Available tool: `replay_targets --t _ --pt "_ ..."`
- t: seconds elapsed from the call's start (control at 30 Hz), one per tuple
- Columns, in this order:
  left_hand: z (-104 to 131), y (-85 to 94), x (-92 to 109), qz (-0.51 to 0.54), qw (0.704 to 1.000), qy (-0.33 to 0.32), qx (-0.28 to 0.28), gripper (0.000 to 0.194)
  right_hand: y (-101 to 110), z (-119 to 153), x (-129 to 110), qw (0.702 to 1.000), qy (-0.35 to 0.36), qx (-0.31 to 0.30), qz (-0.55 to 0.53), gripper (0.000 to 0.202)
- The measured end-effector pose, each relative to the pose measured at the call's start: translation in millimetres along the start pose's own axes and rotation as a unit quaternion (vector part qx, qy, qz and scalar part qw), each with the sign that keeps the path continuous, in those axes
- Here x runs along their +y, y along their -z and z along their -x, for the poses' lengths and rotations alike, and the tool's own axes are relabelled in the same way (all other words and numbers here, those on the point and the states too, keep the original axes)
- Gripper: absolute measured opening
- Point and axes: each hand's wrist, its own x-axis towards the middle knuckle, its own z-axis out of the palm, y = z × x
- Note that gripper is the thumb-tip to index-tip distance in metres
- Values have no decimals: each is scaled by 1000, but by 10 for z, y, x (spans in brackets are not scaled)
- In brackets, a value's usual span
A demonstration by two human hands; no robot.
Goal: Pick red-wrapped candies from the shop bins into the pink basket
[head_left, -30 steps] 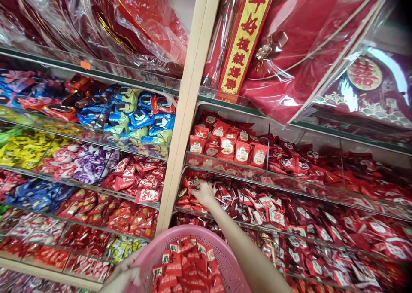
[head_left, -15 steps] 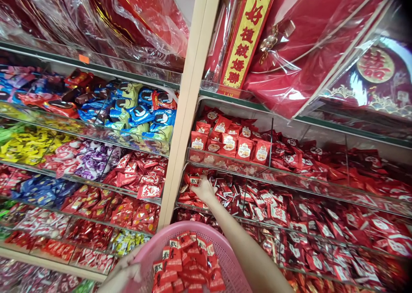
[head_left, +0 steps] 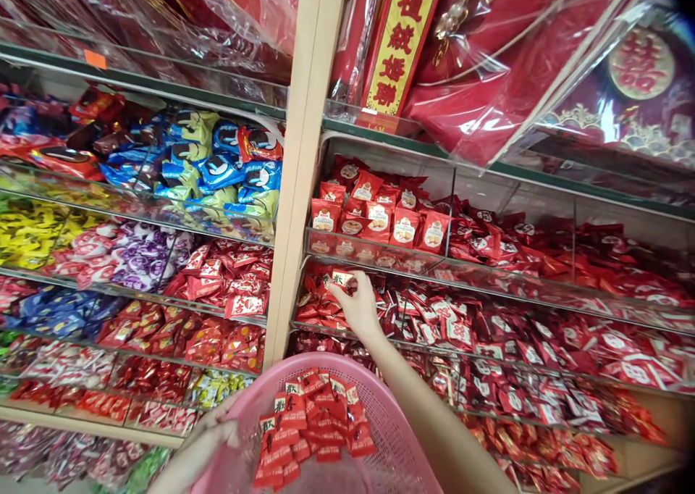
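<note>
My left hand (head_left: 213, 436) is closed on the left rim of a pink plastic basket (head_left: 399, 436), its fingers partly blurred. Inside the basket lies a heap of small red candy packets (head_left: 320, 429), some with cream labels and black characters. My right hand (head_left: 359, 302) reaches over the basket into a shelf compartment, thumb and fingers pinched around a red candy packet (head_left: 341, 279) with a cream label. More red packets (head_left: 312, 298) lie in that compartment, just left of and below my fingers.
A wooden upright (head_left: 301, 153) divides the shelves. To the right, clear-fronted trays hold red-wrapped sweets (head_left: 405, 226); on the left are blue (head_left: 220, 172), yellow and purple packets. Plastic-wrapped red goods (head_left: 504, 67) hang over the right shelves. A glass shelf edge (head_left: 380, 258) runs above my right hand.
My right hand has shifted slightly up and right within the compartment, and a labelled packet now shows between its fingers. The view has tilted down a little; the basket is still held.
</note>
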Motion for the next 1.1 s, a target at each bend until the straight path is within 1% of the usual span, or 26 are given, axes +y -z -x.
replay_targets --t 0.03,0.1,0.17,0.2,0.23,0.3,0.37,0.47,0.53,0.63,0.77,0.87,1.0,1.1 --pt "7 -8 20 8 1000 -1 3 91 94 123 -26 997 3 -17 -77 30" --pt "17 -24 57 18 1000 -2 3 88 280 430 -49 974 -17 -93 -204 31" --pt "23 -40 82 19 1000 -5 -5 84 426 765 1 950 -56 -174 -252 34" --pt "24 -47 90 20 1000 -6 -8 82 474 920 59 944 -77 -200 -250 38" --pt "25 -54 94 23 1000 -7 -11 82 503 1057 140 943 -99 -213 -234 42" --pt "27 -65 98 28 999 -8 -16 81 512 1264 348 949 -140 -210 -187 48" --pt "29 -72 99 28 999 -4 -17 81 480 1380 575 957 -164 -189 -150 49" --pt "39 -77 99 24 1000 5 -15 82 420 1439 833 961 -174 -169 -134 46" --pt "50 -78 97 24 1000 11 -16 84 392 1441 908 961 -179 -158 -138 41" --pt "70 -76 89 22 999 22 -11 90 357 1433 907 959 -186 -140 -164 37" --pt "78 -72 66 26 999 29 5 95 308 1437 876 943 -230 -144 -190 45" --pt "66 -64 47 31 999 20 7 94 280 1448 904 936 -252 -146 -198 46" --pt "38 -35 26 24 999 9 19 90 262 1465 955 945 -238 -109 -196 40" --pt "22 -22 19 23 999 6 30 86 254 1478 971 933 -272 -123 -203 40"
